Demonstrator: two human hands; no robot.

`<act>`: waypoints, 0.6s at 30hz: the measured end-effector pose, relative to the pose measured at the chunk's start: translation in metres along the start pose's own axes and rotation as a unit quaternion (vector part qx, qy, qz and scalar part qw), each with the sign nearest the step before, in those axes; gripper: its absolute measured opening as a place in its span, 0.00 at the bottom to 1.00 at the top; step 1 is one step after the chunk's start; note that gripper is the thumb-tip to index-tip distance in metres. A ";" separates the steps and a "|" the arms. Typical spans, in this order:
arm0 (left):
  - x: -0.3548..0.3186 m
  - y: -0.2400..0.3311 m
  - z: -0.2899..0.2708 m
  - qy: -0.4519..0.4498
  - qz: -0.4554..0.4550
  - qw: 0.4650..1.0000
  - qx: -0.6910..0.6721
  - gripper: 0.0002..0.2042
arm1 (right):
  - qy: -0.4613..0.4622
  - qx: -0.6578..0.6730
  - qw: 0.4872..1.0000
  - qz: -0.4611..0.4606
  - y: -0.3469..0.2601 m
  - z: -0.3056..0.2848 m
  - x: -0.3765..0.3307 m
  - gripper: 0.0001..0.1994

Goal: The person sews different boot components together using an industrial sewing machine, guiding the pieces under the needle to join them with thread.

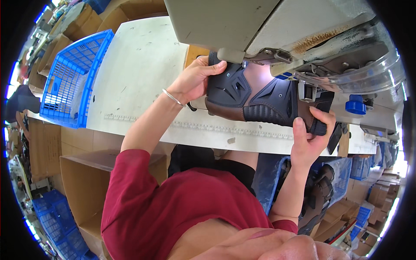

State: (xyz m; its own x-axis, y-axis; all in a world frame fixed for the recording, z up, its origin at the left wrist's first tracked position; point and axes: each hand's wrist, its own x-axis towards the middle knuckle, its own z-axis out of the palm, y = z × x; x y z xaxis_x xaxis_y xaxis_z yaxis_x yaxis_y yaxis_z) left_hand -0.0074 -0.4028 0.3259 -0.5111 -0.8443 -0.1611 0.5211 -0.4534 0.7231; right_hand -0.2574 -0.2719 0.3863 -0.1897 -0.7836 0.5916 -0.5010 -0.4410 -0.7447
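Left hand (195, 82) and right hand (310, 141) grip opposite ends of a brown-and-black, leather-look panel (271, 99) beneath a cream machine (212, 24).

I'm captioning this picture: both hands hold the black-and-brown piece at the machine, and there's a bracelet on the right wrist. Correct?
Not quite: the head view shows the bracelet on the left wrist. The left hand and right hand do hold the black-and-brown piece at the machine.
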 end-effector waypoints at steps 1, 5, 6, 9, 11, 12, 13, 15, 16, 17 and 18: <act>0.000 -0.002 0.000 -0.013 0.019 1.000 -0.004 0.09 | 0.001 0.019 1.000 0.013 0.000 0.000 0.003 0.17; -0.011 0.000 0.014 0.002 0.004 1.000 -0.016 0.09 | -0.018 0.054 0.998 0.038 0.014 -0.011 0.016 0.18; -0.012 -0.002 0.015 0.003 0.003 1.000 -0.015 0.09 | -0.020 0.074 0.997 0.021 0.021 -0.012 0.021 0.19; -0.012 -0.008 0.017 0.044 0.048 0.997 0.035 0.08 | -0.051 0.095 0.992 0.068 0.022 -0.017 0.027 0.20; -0.011 -0.010 0.015 0.053 0.057 0.996 0.034 0.09 | -0.036 0.069 0.997 0.032 0.023 -0.013 0.024 0.20; -0.011 -0.010 0.015 0.053 0.057 0.996 0.033 0.09 | -0.033 0.085 0.995 0.042 0.021 -0.012 0.022 0.20; -0.011 -0.009 0.014 0.052 0.054 0.997 0.035 0.09 | -0.030 0.101 0.993 0.052 0.019 -0.011 0.022 0.20; -0.010 -0.009 0.013 0.050 0.050 0.997 0.036 0.09 | -0.032 0.089 0.995 0.040 0.020 -0.012 0.022 0.20; -0.010 -0.009 0.012 0.044 0.050 0.997 0.033 0.09 | -0.033 0.078 0.996 0.028 0.020 -0.012 0.023 0.20; -0.010 -0.010 0.012 0.038 0.050 0.998 0.031 0.09 | -0.033 0.078 0.996 0.029 0.020 -0.013 0.023 0.20; -0.010 -0.010 0.012 0.038 0.049 0.998 0.031 0.09 | -0.036 0.082 0.995 0.039 0.020 -0.014 0.023 0.20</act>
State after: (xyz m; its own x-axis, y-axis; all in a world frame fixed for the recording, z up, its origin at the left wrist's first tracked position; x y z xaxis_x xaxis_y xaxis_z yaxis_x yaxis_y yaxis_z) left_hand -0.0154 -0.3867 0.3282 -0.4065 -0.9034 -0.1364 0.5208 -0.3518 0.7778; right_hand -0.2830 -0.2924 0.3890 -0.1588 -0.8443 0.5118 -0.3409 -0.4396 -0.8310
